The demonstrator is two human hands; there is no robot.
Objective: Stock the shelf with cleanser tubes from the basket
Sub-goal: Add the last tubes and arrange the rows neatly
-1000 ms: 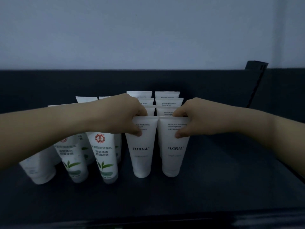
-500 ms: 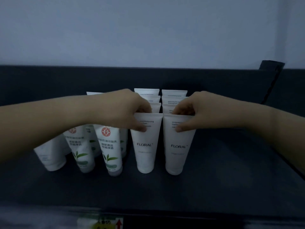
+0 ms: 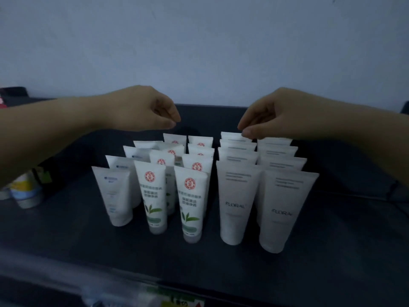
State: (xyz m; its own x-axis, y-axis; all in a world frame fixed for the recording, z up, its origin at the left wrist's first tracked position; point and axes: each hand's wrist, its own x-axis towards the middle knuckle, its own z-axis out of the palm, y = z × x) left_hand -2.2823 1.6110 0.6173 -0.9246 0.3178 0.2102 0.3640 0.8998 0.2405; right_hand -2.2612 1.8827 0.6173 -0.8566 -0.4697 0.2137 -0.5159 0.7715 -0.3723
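Note:
Several white cleanser tubes stand cap-down in rows on the dark shelf [image 3: 332,251]. Two FLORAL tubes lead the right rows: the left FLORAL tube [image 3: 235,202] and the right FLORAL tube [image 3: 284,209]. Green-leaf tubes [image 3: 190,202] fill the middle rows, and plain white tubes [image 3: 115,196] stand at the left. My left hand [image 3: 141,108] hovers above the rows with its fingers curled and nothing in it. My right hand [image 3: 272,114] hangs over the back of the FLORAL rows, fingertips pinched together, holding nothing. No basket is in view.
A pale wall rises behind the shelf. Small containers [image 3: 26,191] with yellow and green labels stand at the far left. A blurred shelf front edge with a label strip [image 3: 177,302] runs along the bottom. A dark upright [image 3: 405,107] shows at the right edge.
Both hands let go of the two front FLORAL tubes and rose above the rows. The tubes stay standing. The camera moved closer and tilted down.

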